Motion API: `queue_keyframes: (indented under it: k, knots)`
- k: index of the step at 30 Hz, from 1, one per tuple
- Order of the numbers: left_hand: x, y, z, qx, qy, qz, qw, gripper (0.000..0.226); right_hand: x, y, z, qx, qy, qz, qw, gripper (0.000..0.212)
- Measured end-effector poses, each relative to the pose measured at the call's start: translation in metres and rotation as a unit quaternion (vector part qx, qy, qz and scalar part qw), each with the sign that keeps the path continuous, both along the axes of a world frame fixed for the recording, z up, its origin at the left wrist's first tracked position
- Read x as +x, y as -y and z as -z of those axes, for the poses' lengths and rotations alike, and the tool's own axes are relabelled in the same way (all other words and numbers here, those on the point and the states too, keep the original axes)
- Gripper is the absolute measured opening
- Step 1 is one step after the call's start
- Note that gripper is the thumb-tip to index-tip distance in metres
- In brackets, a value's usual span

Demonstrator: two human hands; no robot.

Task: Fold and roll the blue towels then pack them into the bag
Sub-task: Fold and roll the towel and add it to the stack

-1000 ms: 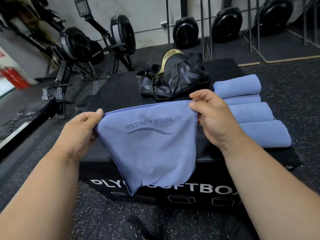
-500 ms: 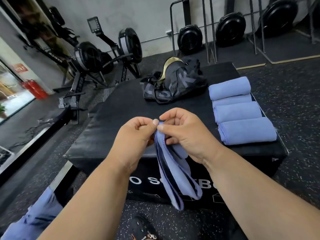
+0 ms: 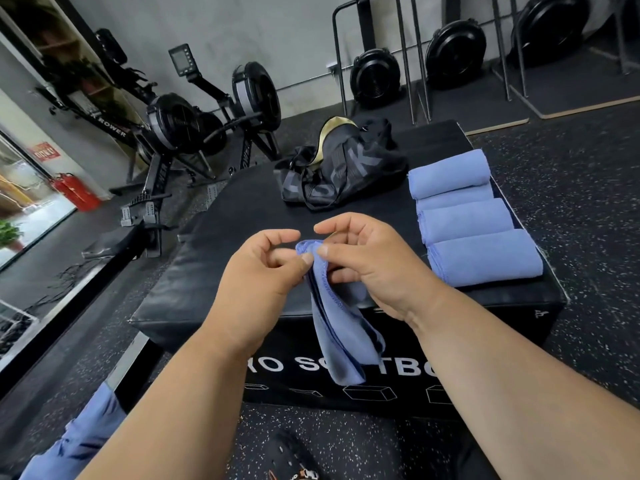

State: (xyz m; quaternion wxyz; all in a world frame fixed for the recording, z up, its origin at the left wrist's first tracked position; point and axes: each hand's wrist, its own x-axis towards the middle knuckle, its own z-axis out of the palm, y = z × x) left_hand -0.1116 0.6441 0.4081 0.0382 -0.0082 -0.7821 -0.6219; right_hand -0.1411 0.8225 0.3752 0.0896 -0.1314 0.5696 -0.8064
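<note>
- Gym flooring, rowing machines [image 3: 194, 129] and a black plyo soft box [image 3: 242, 237] filled my view; the box served as my counter.
- A second before, I had held the blue towel [image 3: 341, 327] spread wide between both hands, logo showing; by this moment I had brought its top corners together, so it hung doubled and narrow over the box's front edge.
- My left hand [image 3: 263, 271] pinched the gathered corners between thumb and fingers; my right hand [image 3: 367, 268] pinched the same edge just beside it, fingertips touching cloth.
- Four rolled towels [image 3: 467, 216] lay in a row on the box's right side, near the black duffel bag [image 3: 343, 168], which sat slumped behind.
- I judged one fold made; rolling and packing remained.
</note>
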Motion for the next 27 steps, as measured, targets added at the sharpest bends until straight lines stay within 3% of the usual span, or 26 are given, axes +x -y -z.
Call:
queue_keyframes:
  k: [11,20,27]
  knots:
    - [0.0094,-0.0016,-0.0021,-0.097,-0.062,0.015,0.993,0.060,-0.0022,0.0039,-0.0010,-0.055,0.024,-0.021,0.998,0.026]
    - [0.0070,0.0038,-0.0015,-0.101,-0.070,-0.018,0.992,0.030,-0.0034,0.0053,0.0000,-0.039,0.016,-0.020,0.999,0.027]
    - [0.0053,0.0031,0.0014,-0.079,-0.060,0.009,0.995,0.028,-0.0036,0.0067,-0.0020,-0.053,0.019,-0.021,0.998,0.025]
